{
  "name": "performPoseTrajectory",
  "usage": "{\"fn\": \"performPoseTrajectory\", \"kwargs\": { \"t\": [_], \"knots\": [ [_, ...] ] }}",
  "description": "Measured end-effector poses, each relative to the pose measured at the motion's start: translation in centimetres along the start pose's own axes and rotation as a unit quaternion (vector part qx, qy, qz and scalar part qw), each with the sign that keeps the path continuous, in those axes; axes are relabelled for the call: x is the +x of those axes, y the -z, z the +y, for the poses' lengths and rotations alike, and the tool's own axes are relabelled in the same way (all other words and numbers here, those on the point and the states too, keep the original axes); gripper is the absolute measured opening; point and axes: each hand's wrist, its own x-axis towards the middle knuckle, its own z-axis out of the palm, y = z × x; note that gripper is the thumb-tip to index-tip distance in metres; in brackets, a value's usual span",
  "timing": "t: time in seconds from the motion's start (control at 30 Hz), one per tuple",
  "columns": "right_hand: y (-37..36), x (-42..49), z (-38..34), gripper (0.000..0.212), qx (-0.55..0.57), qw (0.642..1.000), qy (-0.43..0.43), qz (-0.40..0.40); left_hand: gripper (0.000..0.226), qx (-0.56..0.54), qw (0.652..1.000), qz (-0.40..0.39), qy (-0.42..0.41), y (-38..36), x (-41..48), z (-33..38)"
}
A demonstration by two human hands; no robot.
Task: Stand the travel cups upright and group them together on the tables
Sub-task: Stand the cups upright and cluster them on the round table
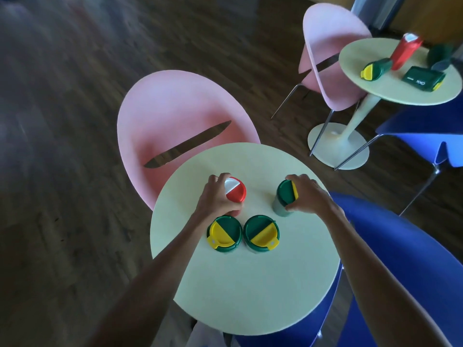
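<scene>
Near table (250,296): round, pale top; carries four cups, all upright.
Left hand (215,199): fingers and thumb curled round the red cup (236,190), gripping it from its left side; cup base on the table top.
Red cup: red lid with a white flap; stands at the far left of the group, just beyond the left green cup (224,234).
Right hand (308,196): grips the far green cup (284,194) from its right side; fingers lie over the lid edge, thumb on the body.
Far green cup: green lid with a yellow flap, pale body; stands at the far right, apart from the other three.
Left green cup: green lid, yellow flap; stands at the near side, just beside the right green cup (260,232); whether the two lids touch cannot be told.
Far table (400,93): round, pale, on a pedestal foot; well apart, at the far right.
Far table load: second red cup (406,52) standing; lying cup (375,70) on its side, yellow flap to the left; second lying cup (423,78) on its side, nearer the right; a dark green item (439,53) at the far edge, too blurred to tell its pose.
Seating: pink chair (180,108) beyond the near table; second pink chair (330,58) left of the far table; blue chair (400,259) right of the near table.
Floor (62,146): dark wood planks.
</scene>
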Motion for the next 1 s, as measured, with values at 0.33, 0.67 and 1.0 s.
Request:
{"fn": "performPoseTrajectory", "kwargs": {
  "t": [0.33,0.67,1.0],
  "knots": [
    [-0.6,4.0,-4.3,0.094,-0.110,0.977,0.157,-0.090,0.093,-0.002,1.000,0.024,0.012,0.4,-0.5,-1.5],
    [-1.7,3.5,-3.8,0.096,0.052,0.994,0.093,-0.013,0.092,-0.015,0.999,0.031,-0.007,0.3,-0.6,-1.7],
    [-1.9,2.6,-5.7,0.095,0.076,0.989,0.119,-0.054,0.092,-0.001,1.000,0.030,-0.005,0.8,-1.0,-1.4]
  ]
}}
